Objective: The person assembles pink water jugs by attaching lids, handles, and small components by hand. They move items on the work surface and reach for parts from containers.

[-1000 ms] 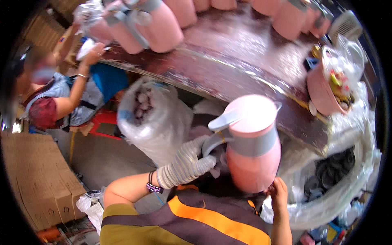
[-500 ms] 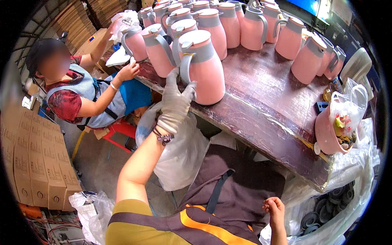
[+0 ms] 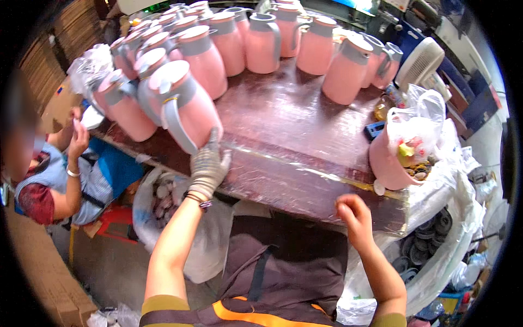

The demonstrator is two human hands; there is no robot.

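Note:
My left hand [image 3: 208, 166], in a pale work glove, reaches to the lower side of the nearest pink jug [image 3: 197, 111]. Its fingers are stretched out against the jug's base, with the thumb apart. The jug has a grey collar, a grey handle turned toward me, a pale lid and a thin yellow tie at the handle's top. Bare, my right hand [image 3: 355, 218] hovers by the table's front edge with its fingers curled in; nothing shows in it. Close by on the left stand another lidded pink jug [image 3: 128, 111] and several more behind.
A dark, glossy table [image 3: 278, 128] carries several pink jugs. On its right stands a pink bucket [image 3: 384, 161] of scraps and a plastic bag. A clear sack of black round parts [image 3: 422, 245] lies below. At the left sits a co-worker [image 3: 60, 185], near a bag of pale pieces [image 3: 163, 199].
My left hand has left the jug's handle and now touches its base. My right hand has risen toward the table edge. The whole view has swung to the right.

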